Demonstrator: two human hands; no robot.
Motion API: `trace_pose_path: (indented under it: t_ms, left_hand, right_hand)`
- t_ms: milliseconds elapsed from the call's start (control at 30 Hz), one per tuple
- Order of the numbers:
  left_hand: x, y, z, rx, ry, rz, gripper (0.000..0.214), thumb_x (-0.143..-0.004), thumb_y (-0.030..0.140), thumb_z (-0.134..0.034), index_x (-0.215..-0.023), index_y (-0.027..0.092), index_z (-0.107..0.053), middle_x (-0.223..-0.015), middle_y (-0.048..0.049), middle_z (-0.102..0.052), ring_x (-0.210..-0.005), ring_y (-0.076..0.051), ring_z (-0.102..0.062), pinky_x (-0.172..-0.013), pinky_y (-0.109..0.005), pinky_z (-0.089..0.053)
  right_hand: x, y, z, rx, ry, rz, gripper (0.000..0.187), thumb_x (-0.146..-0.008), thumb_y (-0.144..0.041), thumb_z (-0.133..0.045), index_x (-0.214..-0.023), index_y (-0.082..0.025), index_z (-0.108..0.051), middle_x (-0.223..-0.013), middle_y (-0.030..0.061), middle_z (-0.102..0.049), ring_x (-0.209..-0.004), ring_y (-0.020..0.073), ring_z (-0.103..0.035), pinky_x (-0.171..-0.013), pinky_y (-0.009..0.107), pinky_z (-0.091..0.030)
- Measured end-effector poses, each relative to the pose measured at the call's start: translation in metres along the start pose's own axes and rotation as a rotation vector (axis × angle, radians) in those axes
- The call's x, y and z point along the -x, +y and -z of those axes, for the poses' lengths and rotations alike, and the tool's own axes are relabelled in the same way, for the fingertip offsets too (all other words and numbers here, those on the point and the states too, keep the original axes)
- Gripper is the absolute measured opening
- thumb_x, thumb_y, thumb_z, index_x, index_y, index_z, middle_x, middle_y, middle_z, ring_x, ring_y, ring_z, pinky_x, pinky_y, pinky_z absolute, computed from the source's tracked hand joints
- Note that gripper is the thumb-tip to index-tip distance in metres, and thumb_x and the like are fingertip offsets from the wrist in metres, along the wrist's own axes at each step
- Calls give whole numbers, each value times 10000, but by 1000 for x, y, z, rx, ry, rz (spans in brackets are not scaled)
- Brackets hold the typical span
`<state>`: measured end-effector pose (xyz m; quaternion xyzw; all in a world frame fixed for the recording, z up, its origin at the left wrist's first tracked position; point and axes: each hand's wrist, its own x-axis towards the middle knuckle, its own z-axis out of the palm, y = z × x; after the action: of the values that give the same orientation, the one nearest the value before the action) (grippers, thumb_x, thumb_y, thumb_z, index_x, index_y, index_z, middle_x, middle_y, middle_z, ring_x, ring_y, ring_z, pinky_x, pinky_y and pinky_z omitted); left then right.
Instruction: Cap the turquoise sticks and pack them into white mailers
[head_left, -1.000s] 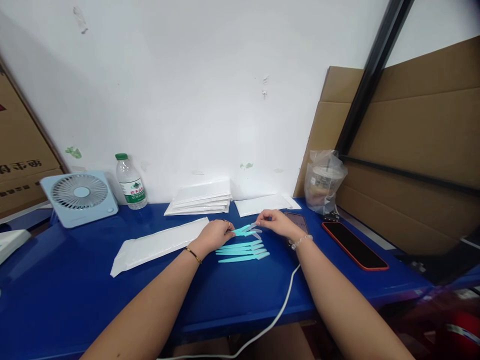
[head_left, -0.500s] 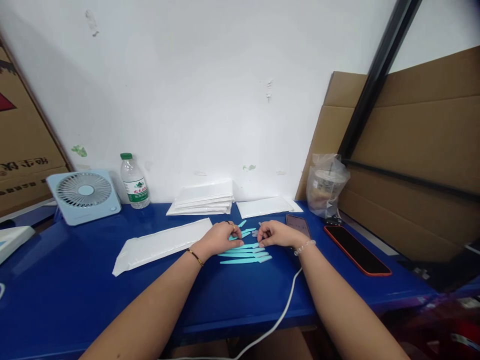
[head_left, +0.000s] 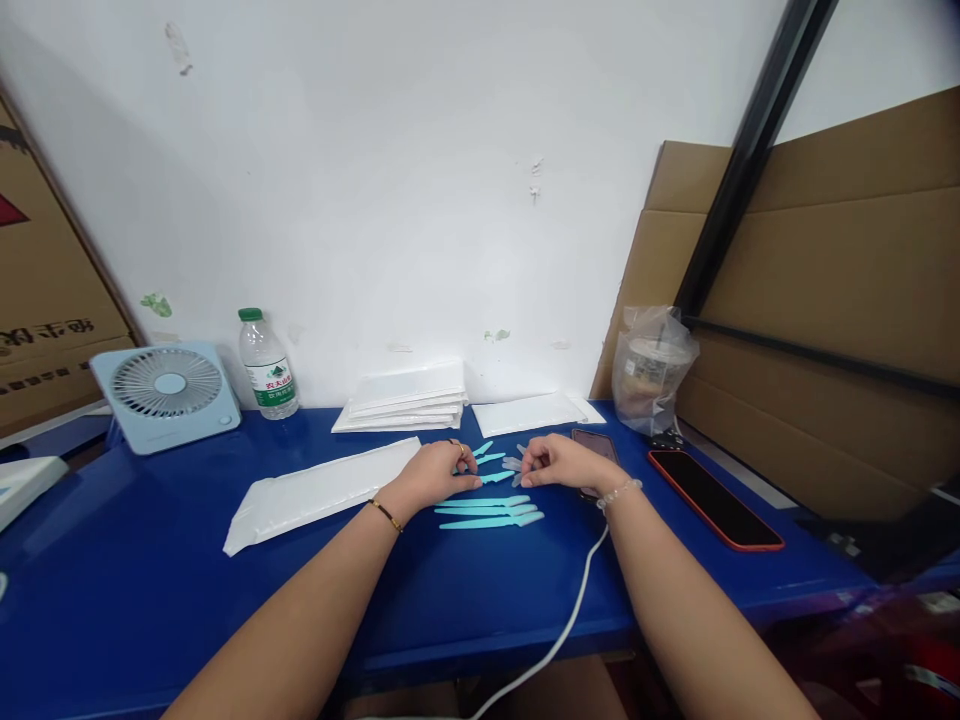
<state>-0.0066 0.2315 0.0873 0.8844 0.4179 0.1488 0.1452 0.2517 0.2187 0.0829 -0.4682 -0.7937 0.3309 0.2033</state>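
Observation:
My left hand [head_left: 441,474] is closed, thumb and fingers pinching a turquoise eyebrow razor [head_left: 496,478] whose blade end points right. Just below it, several more eyebrow razors [head_left: 487,511] lie side by side on the blue table. Beyond my left fingertips are other turquoise razors [head_left: 491,457], partly covered by the hand. My right hand [head_left: 553,463] is closed in a pinch to the right of the held razor; what its fingertips grip is too small to make out. Small clear plastic caps [head_left: 512,464] lie beside those fingertips.
A white padded mailer [head_left: 322,490] lies left of my hands, with a mailer stack [head_left: 409,395] and another mailer [head_left: 532,412] by the wall. A phone [head_left: 600,450], an orange-cased phone [head_left: 712,500], a bagged cup [head_left: 652,370], a bottle [head_left: 268,370], a fan [head_left: 169,390] and a white cable [head_left: 577,600] surround them.
My left hand has shifted slightly left and now grips a razor above the row. My right hand has moved a little right, away from the row, uncovering more clear caps.

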Motion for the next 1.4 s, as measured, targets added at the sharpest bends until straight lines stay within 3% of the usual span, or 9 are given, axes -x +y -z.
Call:
trace_pose_path:
  t_ms: [200, 467, 567, 733, 867, 967, 1067, 1200, 1400]
  left_hand:
    - [0, 15, -4, -17, -163, -26, 216, -710, 430, -604, -746, 229, -676, -756, 5, -658, -652, -135, -559, -545, -218, -335]
    - [1, 3, 6, -55, -64, 50, 298, -689, 486, -614, -809, 220, -674, -793, -1, -647, -670, -141, -562, -547, -224, -332]
    - [4, 10, 5, -13, -120, -35, 345, -633, 525, -656, -819, 236, -682, -807, 9, -641, -681, -140, -564, -539, -220, -334]
    - [4, 22, 1, -30, -196, -40, 180, -693, 410, -642, -699, 234, -676, -667, 20, -640, -605, -128, -549, -535, -223, -324]
    - [4, 15, 7, -104, -137, 32, 153, -696, 372, -639, -705, 223, -671, -698, 8, -645, -630, -141, -561, -547, -234, -326]
    - [6, 13, 12, -84, -77, 49, 269, -665, 464, -647, -785, 224, -668, -777, 2, -635, -663, -147, -565, -530, -231, -322]
    - [10, 21, 11, -33, -112, -21, 387, -590, 545, -681, -822, 235, -675, -799, 5, -626, -686, -149, -570, -520, -226, -320]
    - [14, 33, 6, -17, -245, -73, 227, -636, 449, -683, -729, 243, -681, -677, 23, -627, -607, -127, -546, -516, -228, -313]
    - [12, 26, 13, -20, -100, -29, 172, -753, 339, -553, -769, 205, -660, -767, -18, -633, -683, -145, -555, -558, -230, -348]
  right_hand:
    - [0, -8, -5, 51, -193, 11, 290, -629, -418, -722, -742, -151, -700, -590, -14, -573, -552, 115, -493, -523, 222, -367]
    - [5, -4, 6, 35, 30, -73, 310, -637, -424, -712, -768, -145, -683, -694, 20, -634, -602, 126, -508, -528, 221, -366]
    - [6, -8, 4, 44, -91, -21, 339, -604, -443, -735, -771, -150, -700, -624, -3, -594, -561, 111, -480, -506, 215, -349]
    - [4, -11, -2, 76, -256, 14, 294, -605, -435, -736, -701, -159, -700, -560, -21, -562, -517, 99, -461, -491, 214, -343]
    - [5, -7, 4, 85, -60, -40, 292, -619, -428, -727, -709, -153, -689, -640, 8, -621, -565, 118, -498, -510, 223, -356]
    - [8, -8, 8, 106, 43, -54, 346, -587, -454, -746, -760, -158, -697, -696, 16, -634, -594, 124, -505, -517, 224, -359]
    - [10, -11, 6, 104, -109, 1, 367, -559, -467, -762, -766, -169, -711, -666, -1, -604, -584, 117, -500, -509, 218, -357]
    - [9, -15, -2, 145, -313, 36, 282, -575, -418, -762, -710, -176, -707, -575, -30, -549, -512, 96, -466, -480, 211, -341]
    - [10, -21, 0, 69, -31, 87, 239, -707, -405, -668, -754, -171, -662, -734, 13, -586, -634, 128, -502, -558, 224, -383]
